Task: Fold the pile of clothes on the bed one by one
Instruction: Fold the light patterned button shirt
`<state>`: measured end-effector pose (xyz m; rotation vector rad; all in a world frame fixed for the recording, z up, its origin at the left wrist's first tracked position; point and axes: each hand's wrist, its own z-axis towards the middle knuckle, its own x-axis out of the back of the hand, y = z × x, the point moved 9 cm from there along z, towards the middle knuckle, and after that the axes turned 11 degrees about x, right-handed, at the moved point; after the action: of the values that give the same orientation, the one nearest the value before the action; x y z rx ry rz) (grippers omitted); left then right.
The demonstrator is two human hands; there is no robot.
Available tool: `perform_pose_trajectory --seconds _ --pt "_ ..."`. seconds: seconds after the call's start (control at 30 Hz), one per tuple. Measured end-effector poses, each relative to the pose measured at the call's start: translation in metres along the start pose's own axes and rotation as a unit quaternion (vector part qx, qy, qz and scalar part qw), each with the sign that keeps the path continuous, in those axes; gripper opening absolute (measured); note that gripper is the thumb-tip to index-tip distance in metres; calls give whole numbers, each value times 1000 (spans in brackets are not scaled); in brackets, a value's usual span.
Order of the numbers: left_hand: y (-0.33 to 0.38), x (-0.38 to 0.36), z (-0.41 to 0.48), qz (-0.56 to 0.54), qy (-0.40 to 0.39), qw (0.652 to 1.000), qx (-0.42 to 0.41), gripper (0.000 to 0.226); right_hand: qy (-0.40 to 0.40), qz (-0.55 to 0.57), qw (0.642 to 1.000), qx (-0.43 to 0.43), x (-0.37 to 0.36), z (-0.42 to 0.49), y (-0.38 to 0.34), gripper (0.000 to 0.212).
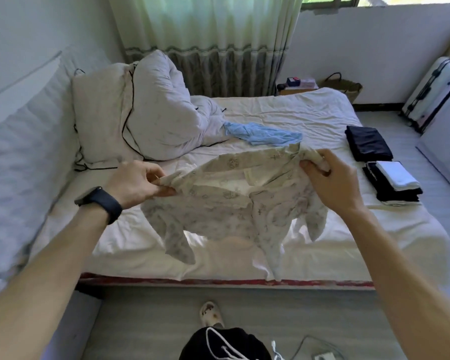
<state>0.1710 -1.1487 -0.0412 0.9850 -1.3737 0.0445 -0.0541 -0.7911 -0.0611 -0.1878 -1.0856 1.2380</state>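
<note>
over bed (283, 118): shirt (226, 203) hanging below both grips

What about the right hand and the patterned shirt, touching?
Touching: the head view shows the right hand pinching the patterned shirt at its shoulder.

both hands (134, 181) (330, 178) holding patterned shirt (231, 203), bed (283, 113)

Shirt (234, 203) above bed (283, 107)
</note>
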Motion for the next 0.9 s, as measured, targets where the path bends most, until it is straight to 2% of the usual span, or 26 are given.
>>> perform_pose_trajectory --seconds 0.07,0.2,0.3,0.37,0.43,0.53,0.6,0.67,0.9 --pt "-9 -7 -17 -27 -19 999 12 35 25 4 999 26 15 -12 -7 15" --pt "-28 -16 -27 -54 -28 997 40 36 8 -1 1000 28 15 -27 -8 20" --pt "-27 -1 -21 -78 47 995 -28 27 52 -14 997 59 17 -28 -9 17" --pt "-27 12 -9 -40 122 989 -70 18 88 -41 992 83 17 -22 -9 16" --pt "-31 11 13 16 164 984 -70 21 91 -59 991 74 9 -9 2 17" --pt "-42 -5 60 96 175 979 -41 23 32 -73 996 30 -23 23 30 16" --pt "-46 -14 104 122 180 975 -39 16 -12 -83 996 9 -54 52 52 14" --pt "-49 -26 155 140 177 974 -34 19 -44 -97 994 -14 -85 83 77 16" --pt "-84 -111 366 193 85 977 18 19 -137 -159 972 -102 -216 187 192 25"
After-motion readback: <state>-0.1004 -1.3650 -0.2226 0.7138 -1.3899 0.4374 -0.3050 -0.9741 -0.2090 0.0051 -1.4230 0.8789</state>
